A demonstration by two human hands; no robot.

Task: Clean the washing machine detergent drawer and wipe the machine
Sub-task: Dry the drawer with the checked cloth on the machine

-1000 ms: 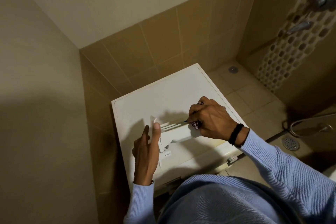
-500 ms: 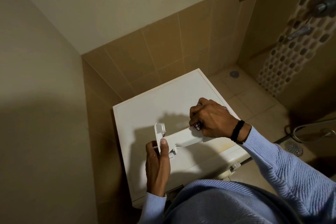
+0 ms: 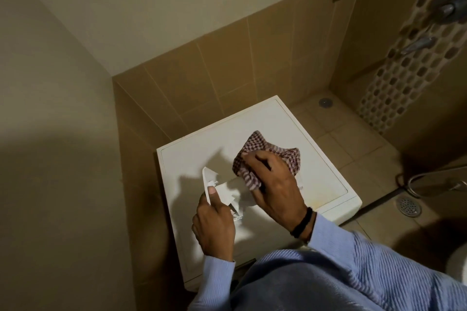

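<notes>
Wiping the detergent drawer (image 3: 227,190) is the step in hand, by my reading. The person is standing over the washing machine (image 3: 252,124), whose white top is filling the centre of the frame. The drawer is out of its slot and is sitting low over that surface, just left of centre. Whether it is resting on the top or being held just above it, I cannot tell.

The left hand (image 3: 214,227) is gripping the drawer at its near end, with the thumb lying along the upright front panel. The right hand (image 3: 275,184), with a black band (image 3: 302,225) at the wrist, is clutching a bunched checked cloth (image 3: 255,144). Its fingers are curling round the fabric and pressing it down at the far end of the drawer. Loose folds are spilling out toward the upper right.

To do this well, the left hand should be bracing the drawer firmly so that it is not twisting under the strokes. The right hand should be working a fingertip's worth of cloth into each compartment and corner, where residue is likely gathering. It should be turning to a fresh fold as the cloth is soiling. The thin plastic ribs look fragile, so pressure should be staying moderate. The machine's top and front are, I judge, still waiting for their wipe.
</notes>
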